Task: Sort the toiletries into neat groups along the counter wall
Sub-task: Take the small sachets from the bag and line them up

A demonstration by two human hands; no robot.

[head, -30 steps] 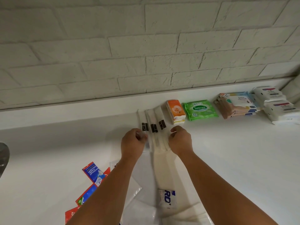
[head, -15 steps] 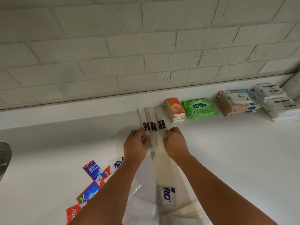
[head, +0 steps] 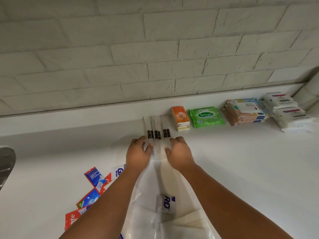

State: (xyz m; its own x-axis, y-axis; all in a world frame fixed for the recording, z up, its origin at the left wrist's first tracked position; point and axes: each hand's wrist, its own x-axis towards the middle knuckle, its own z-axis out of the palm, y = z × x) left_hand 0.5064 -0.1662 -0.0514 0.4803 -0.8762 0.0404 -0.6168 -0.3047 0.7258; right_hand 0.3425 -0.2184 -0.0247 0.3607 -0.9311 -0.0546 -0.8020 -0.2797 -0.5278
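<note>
Three slim clear-wrapped packets with dark labels (head: 157, 128) lie side by side against the counter's back ledge. My left hand (head: 138, 154) and my right hand (head: 178, 153) press on their near ends from either side, fingers curled onto the wrappers. To their right along the wall sit an orange tissue pack (head: 180, 120), a green Sanicare wipes pack (head: 206, 116), a stack of pastel wipes packs (head: 245, 112) and white wipes packs (head: 288, 112).
Red and blue toothpaste sachets (head: 91, 187) lie scattered at the lower left. Clear plastic bags and a white soap packet (head: 165, 204) lie between my forearms. A dark sink edge (head: 6, 163) shows at far left. A white brick wall (head: 155, 49) rises behind the ledge.
My two hands have drawn closer together, squeezing the three slim packets into a tighter row. The view has shifted slightly; other items stayed put.
</note>
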